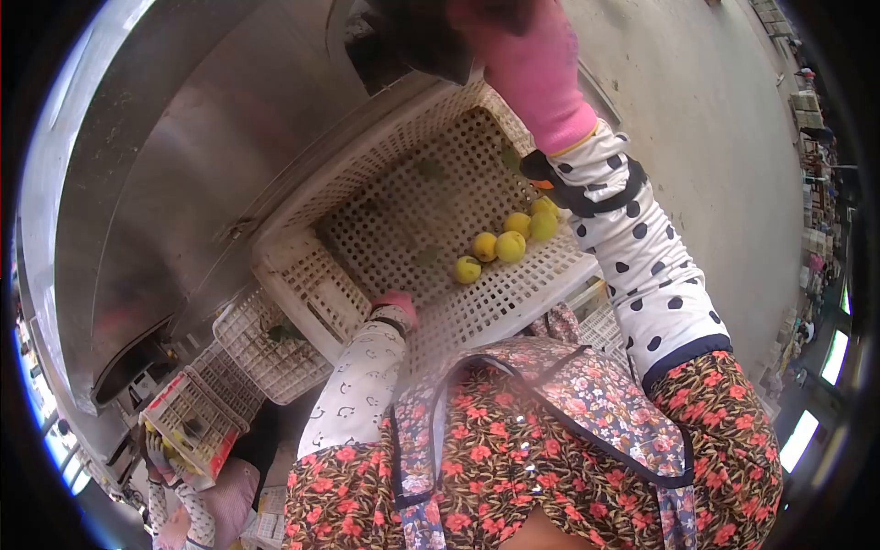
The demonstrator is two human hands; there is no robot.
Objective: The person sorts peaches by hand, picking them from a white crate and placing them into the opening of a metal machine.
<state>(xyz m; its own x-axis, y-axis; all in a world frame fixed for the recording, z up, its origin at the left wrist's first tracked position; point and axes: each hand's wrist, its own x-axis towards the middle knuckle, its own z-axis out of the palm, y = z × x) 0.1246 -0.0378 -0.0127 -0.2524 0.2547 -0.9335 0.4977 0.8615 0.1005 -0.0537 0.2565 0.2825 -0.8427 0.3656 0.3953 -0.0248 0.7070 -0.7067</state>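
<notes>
A white perforated plastic crate (367,202) stands tilted in front of me, with several round yellow fruits (511,246) along its near right side and a few green leaves. My left hand (398,308), in a pink glove, is at the crate's near left part; its fingers are hidden behind the wrist and sleeve. Stretched out past the crate's far right corner is my right hand (513,41), also in a pink glove with dark parts. Its fingers are dark, blurred and partly cut off at the top edge, so any grip does not show.
A large metal surface (183,137) curves along the left, with a dark opening (357,46) near the top. Another white crate (270,344) sits at lower left. Beyond it, a co-worker's gloved hand (158,454) is at a crate (197,426). Concrete floor (697,110) lies right.
</notes>
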